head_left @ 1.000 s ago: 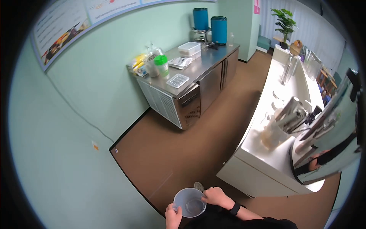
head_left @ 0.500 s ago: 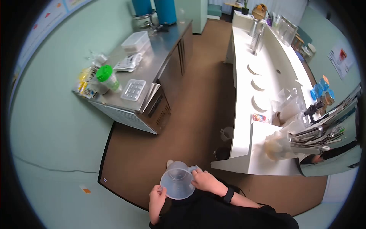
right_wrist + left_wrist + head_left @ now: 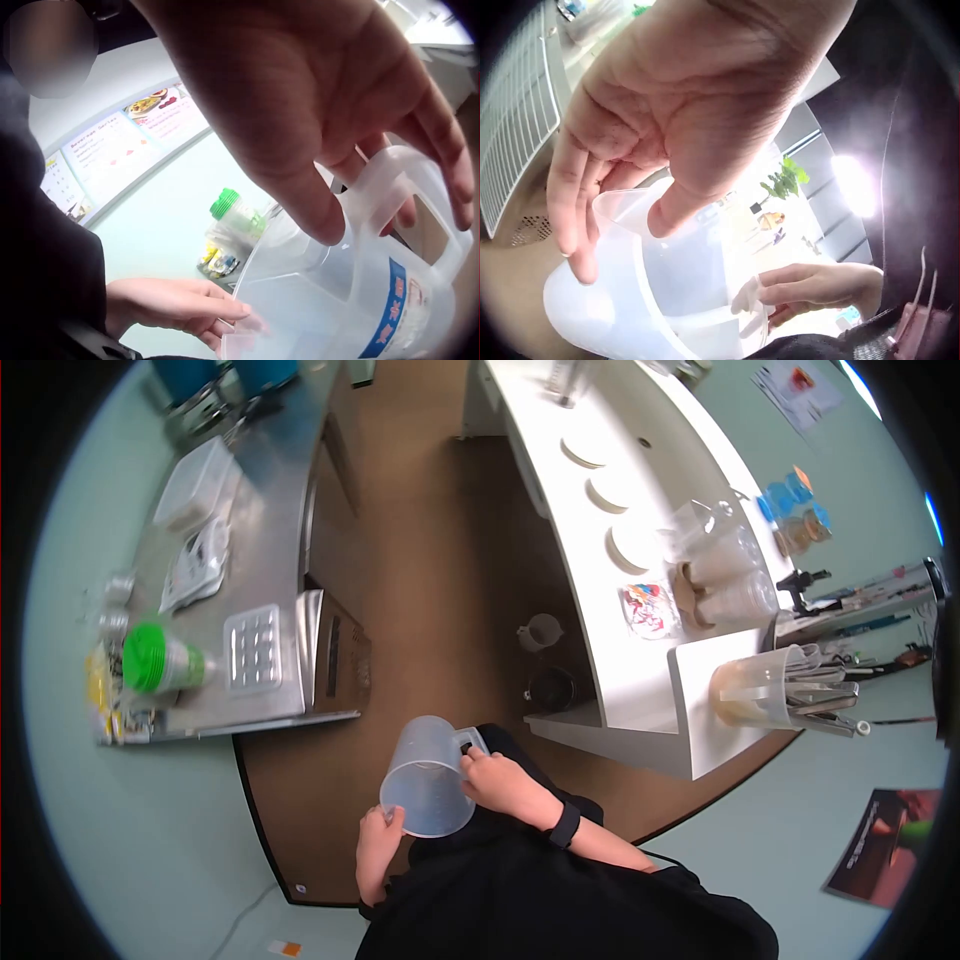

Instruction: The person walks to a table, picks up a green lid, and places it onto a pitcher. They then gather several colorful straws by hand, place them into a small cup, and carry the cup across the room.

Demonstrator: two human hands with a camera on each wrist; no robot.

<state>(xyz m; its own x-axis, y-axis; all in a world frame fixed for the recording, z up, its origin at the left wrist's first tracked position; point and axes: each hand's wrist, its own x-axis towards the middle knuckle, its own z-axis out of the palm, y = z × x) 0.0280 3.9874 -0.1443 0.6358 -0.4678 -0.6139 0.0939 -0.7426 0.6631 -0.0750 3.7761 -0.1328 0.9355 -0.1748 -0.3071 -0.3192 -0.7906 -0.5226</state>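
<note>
A translucent plastic measuring jug [image 3: 428, 780] is held low in front of the body, tilted so its mouth faces the person. My left hand [image 3: 378, 842] pinches the rim at the near left side, thumb inside the mouth. At the handle, my right hand [image 3: 503, 785] grips with curled fingers. The right wrist view shows the handle [image 3: 442, 225] and a blue label [image 3: 386, 307] on the wall. Through the mouth, the jug's inside [image 3: 682, 277] looks bare in the left wrist view.
On the left stands a steel counter [image 3: 275, 500] with green-lidded cups [image 3: 150, 660], a clear tray [image 3: 254, 648] and a plastic box [image 3: 195, 485]. The white counter [image 3: 640, 680] at right carries a jug of utensils [image 3: 750, 690]. Below it, another jug [image 3: 540, 632] and a dark container [image 3: 550, 688] stand.
The head view has turned right and down, bringing the white counter closer. The jug has tipped from upright-looking to mouth toward the body, both hands staying on it.
</note>
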